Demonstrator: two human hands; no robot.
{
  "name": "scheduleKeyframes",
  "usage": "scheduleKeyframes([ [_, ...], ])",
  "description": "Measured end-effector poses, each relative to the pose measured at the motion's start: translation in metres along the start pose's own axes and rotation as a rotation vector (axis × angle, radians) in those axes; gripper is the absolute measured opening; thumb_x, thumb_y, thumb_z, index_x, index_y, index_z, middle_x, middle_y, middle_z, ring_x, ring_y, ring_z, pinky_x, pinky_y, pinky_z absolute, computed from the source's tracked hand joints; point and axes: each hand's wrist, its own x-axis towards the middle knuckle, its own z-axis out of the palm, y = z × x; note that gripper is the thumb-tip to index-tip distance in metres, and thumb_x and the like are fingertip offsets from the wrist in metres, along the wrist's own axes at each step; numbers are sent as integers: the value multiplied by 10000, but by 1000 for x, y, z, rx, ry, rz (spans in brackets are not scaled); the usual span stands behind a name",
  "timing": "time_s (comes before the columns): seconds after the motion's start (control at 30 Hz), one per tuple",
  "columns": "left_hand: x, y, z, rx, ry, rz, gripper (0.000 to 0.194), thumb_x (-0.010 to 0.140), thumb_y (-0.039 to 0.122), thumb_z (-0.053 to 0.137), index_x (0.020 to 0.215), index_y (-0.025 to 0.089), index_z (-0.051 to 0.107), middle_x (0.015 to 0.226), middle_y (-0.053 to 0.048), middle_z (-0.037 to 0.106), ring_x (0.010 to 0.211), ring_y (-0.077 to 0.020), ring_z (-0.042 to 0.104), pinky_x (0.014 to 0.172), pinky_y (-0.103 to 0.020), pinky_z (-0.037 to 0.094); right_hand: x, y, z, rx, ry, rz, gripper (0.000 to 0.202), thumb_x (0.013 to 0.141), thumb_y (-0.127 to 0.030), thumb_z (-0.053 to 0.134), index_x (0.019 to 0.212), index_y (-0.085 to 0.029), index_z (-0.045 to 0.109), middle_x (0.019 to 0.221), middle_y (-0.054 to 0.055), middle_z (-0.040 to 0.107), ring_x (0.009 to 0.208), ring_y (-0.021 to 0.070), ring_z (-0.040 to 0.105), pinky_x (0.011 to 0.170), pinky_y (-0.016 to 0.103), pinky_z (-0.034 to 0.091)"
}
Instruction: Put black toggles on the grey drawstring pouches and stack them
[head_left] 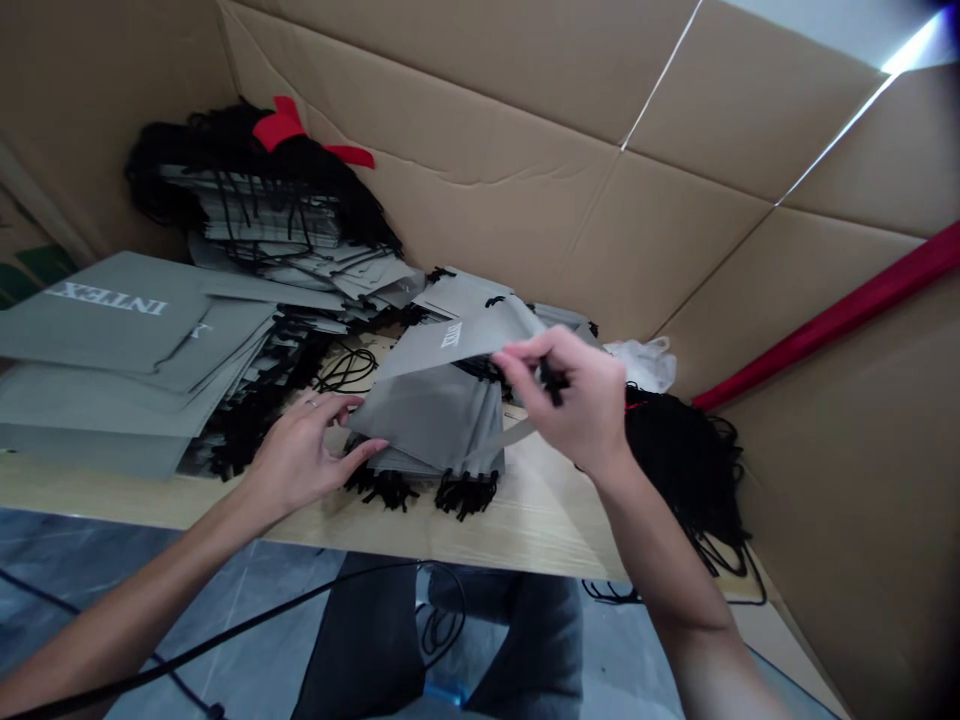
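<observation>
A thin grey drawstring bag (416, 350) with white lettering is raised above a stack of like grey bags (487, 425), whose black cord ends hang toward the table's front edge. My right hand (576, 400) is closed, pinching the raised bag's right edge between thumb and forefinger. Some black cord (553, 382) shows within its curled fingers. On the left, my left hand (304, 450) has thumb and fingers closed around the left corner of the grey bag material at the stack. Whether it grips one layer or several, I cannot tell.
A large pile of grey bags (112, 320) lies at left. Behind it sits a heap with black cords and a red strip (279, 125). At right are a black cord bundle (682, 460) and a white plastic bag (649, 362). Cardboard walls (465, 120) enclose the table (547, 510).
</observation>
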Motion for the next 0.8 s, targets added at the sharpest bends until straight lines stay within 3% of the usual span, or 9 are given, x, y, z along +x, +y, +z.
scheduleKeyframes([
  [0.17,-8,6,-1,-67,26,-5,570,975,596,718,1377,194,667,982,-51,692,961,-284,693,921,-419,552,-39,-2,19,-51,-521,55,86,1039,-208,741,1116,-205,780,900,45,828,783,210,739,760,326,493],
  [0.3,-12,8,2,-135,20,-65,427,966,463,653,1304,202,671,971,-40,681,897,-256,696,865,-403,555,-47,-6,6,-50,-805,155,311,996,-287,835,1296,-229,771,942,38,853,842,244,769,762,332,487],
  [0.4,-11,9,3,-173,40,-145,444,962,488,655,1294,194,673,1019,-65,689,928,-278,694,873,-427,565,-37,-1,-12,-49,-885,273,317,1053,-411,776,1302,-217,759,999,55,861,883,242,778,788,337,514],
  [0.5,-3,3,5,-227,69,-230,554,990,583,633,1370,183,670,1210,-128,727,1129,-343,706,1029,-495,573,-25,21,-16,-36,-967,389,351,1116,-521,667,1174,-193,777,980,78,849,895,227,778,793,330,552],
  [0.57,9,-6,8,-299,54,-286,625,1024,654,584,1444,196,655,1384,-148,727,1267,-366,697,1121,-524,565,-21,44,-5,-43,-1008,489,406,1161,-533,584,1133,-172,768,938,69,820,869,209,767,823,344,594],
  [0.63,25,-16,14,-389,10,-343,631,1073,672,535,1501,220,641,1490,-139,714,1358,-366,685,1184,-546,554,-22,68,13,-54,-1030,597,374,1157,-514,614,1157,-167,752,1013,51,790,838,184,750,821,364,648],
  [0.7,42,-23,24,-461,-13,-385,574,1121,612,523,1507,203,640,1532,-157,686,1384,-355,676,1198,-572,558,-25,87,32,-42,-1057,666,320,1127,-462,692,1241,-167,738,1146,74,776,923,194,762,836,375,676],
  [0.8,56,-22,40,-555,-49,-387,464,1108,473,689,1468,183,657,1488,-148,680,1292,-303,712,1105,-544,632,-30,99,53,-14,-1063,695,306,1113,-426,719,1293,-179,737,1267,91,760,1038,230,767,899,407,687],
])
